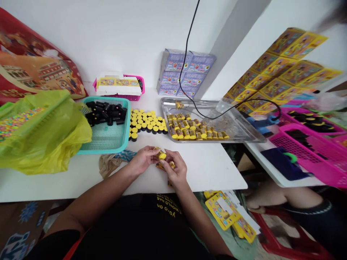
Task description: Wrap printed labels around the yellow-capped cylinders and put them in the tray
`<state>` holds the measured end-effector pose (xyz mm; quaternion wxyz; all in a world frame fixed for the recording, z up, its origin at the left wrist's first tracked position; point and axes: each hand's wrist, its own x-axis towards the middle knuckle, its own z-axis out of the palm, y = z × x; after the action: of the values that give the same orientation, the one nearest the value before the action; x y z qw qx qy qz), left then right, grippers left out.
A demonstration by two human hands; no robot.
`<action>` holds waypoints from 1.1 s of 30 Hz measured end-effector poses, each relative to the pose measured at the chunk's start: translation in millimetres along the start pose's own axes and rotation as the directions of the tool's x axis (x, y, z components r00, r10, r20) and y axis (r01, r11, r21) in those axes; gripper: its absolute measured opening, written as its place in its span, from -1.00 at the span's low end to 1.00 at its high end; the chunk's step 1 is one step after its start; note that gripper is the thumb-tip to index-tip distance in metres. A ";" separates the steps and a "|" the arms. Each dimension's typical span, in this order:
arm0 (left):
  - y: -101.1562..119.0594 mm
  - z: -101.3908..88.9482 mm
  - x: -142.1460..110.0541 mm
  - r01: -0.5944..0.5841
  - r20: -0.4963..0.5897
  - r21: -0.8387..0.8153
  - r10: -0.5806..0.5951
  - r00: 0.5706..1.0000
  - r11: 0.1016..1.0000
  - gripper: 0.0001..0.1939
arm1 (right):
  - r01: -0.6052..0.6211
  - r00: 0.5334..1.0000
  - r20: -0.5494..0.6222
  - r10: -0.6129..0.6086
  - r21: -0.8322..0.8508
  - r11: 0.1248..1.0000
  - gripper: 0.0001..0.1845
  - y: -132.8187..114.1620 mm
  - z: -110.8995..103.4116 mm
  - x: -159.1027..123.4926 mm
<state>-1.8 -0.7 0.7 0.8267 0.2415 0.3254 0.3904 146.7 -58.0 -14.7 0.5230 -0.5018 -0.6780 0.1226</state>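
In front of my body, just above the white table (208, 162), my left hand (146, 159) pinches a small yellow-capped canister (162, 156) with a gold printed film sleeve around it. My right hand (176, 169) has its thumb and fingers closed at the canister's other side. Bits of gold printed film (171, 165) show by the right fingers; whether they are held or lie beneath is unclear. Beyond the hands, several black canisters with yellow lids (149, 122) stand grouped. A metal tray (244, 133) holds several canisters in gold printed sleeves (185, 134).
A turquoise basket (108, 148) of black pieces (105, 112) and a yellow-green bag (62, 133) are at left. A black cable (187, 43) hangs across the tray. Stacked yellow boxes (282, 72), pink baskets (309, 151) and another person's arm (273, 196) are at right.
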 end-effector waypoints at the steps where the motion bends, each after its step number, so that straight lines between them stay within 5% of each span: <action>1: 0.9 -0.4 0.0 0.001 -0.011 -0.015 -0.002 1.000 1.000 -0.75 | -0.019 1.000 -0.003 0.019 0.015 1.000 -0.72 -0.2 0.6 0.4; 12: -5.7 -2.2 2.3 0.023 -0.008 -0.104 -0.024 1.000 0.994 -0.77 | 0.114 0.991 -0.051 -0.125 -0.186 0.976 -0.76 7.9 9.8 -1.4; 18: -8.9 1.3 0.1 0.049 0.086 -0.082 -0.041 0.995 0.995 -0.73 | 0.161 0.983 -0.051 -0.174 -0.198 0.967 -0.70 10.3 11.0 -1.5; 24: -17.8 0.4 0.3 0.078 0.068 -0.019 -0.076 0.995 0.997 -0.68 | 0.282 0.948 -0.053 -0.315 -0.324 0.903 -0.78 17.1 12.5 -3.7; 28: -15.8 0.4 0.6 0.087 0.122 -0.031 -0.082 0.989 0.996 -0.71 | 0.196 0.970 -0.089 -0.228 -0.278 0.941 -0.83 13.4 11.0 -0.7; 33: -11.4 0.1 0.6 0.050 0.171 -0.066 -0.038 0.984 0.997 -0.80 | 0.193 0.975 -0.064 -0.211 -0.213 0.958 -0.68 9.4 7.9 3.2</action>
<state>4.1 -6.9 -6.9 0.8678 0.2374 0.2450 0.3613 145.5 -48.2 -22.7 0.5068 -0.4860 -0.7116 -0.0240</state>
